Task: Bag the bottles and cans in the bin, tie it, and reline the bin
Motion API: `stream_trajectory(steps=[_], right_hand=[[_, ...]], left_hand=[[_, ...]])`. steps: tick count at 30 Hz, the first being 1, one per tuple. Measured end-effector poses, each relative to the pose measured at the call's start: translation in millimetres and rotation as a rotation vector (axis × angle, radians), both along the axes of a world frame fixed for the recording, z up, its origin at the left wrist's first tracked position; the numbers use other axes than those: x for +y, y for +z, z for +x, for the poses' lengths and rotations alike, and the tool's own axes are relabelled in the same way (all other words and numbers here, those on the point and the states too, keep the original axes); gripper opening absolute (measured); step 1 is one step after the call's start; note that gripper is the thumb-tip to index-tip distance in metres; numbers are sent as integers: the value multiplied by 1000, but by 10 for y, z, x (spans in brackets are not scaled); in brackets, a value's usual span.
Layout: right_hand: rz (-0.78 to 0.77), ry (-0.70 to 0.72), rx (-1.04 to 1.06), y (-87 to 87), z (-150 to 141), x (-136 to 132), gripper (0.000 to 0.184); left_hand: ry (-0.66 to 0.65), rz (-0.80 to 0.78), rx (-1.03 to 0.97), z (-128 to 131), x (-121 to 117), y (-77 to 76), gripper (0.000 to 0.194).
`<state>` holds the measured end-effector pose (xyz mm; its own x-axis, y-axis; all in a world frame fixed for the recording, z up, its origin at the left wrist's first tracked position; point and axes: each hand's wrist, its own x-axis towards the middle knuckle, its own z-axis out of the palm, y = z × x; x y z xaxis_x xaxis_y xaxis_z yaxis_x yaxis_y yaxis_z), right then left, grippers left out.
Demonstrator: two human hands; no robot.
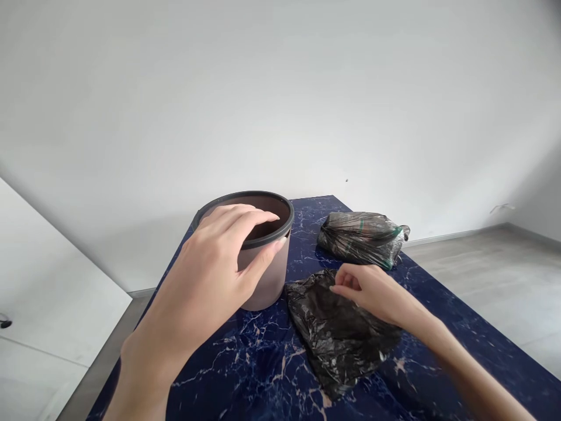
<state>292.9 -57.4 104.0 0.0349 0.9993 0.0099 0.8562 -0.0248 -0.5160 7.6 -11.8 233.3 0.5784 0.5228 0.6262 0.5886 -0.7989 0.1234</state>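
My left hand (pixel 219 251) reaches over the near side of a round grey-brown waste bin (pixel 263 280) with a dark rim. Its fingers are stretched over the opening and the thumb is apart, in front of the rim. Whether it touches the rim I cannot tell. A crumpled black plastic garbage bag (pixel 339 336) lies spread on the table to the right of the bin. At the bag's far edge, my right hand (pixel 366 286) has its fingers curled in a pinch on the thin plastic. The fingertips are partly hidden.
A filled, see-through dark plastic bag (pixel 362 237) with green marks lies behind my right hand. Everything rests on a blue marbled tabletop (pixel 249 356). The white wall (pixel 280 99) stands behind, with a white cabinet (pixel 39 292) at left and grey floor (pixel 473 269) at right.
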Motion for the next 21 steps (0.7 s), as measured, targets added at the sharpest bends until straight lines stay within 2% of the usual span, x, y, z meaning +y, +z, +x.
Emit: stream_trajectory(steps=[2, 6, 11, 15, 21], right_hand=[[132, -3, 90, 222, -11, 37, 24], [452, -100, 318, 660, -101, 58, 36], [763, -135, 575, 1016, -324, 8, 25], [822, -67, 642, 1196, -483, -110, 14], [697, 222, 682, 1376, -594, -307, 10]], left_hand=[[6, 13, -21, 0, -6, 10, 26], [16, 39, -66, 14, -38, 43, 21], [33, 73, -145, 47, -117, 103, 15], [12, 14, -184, 59, -144, 130, 13], [-84, -263, -213, 64, -195, 95, 20]])
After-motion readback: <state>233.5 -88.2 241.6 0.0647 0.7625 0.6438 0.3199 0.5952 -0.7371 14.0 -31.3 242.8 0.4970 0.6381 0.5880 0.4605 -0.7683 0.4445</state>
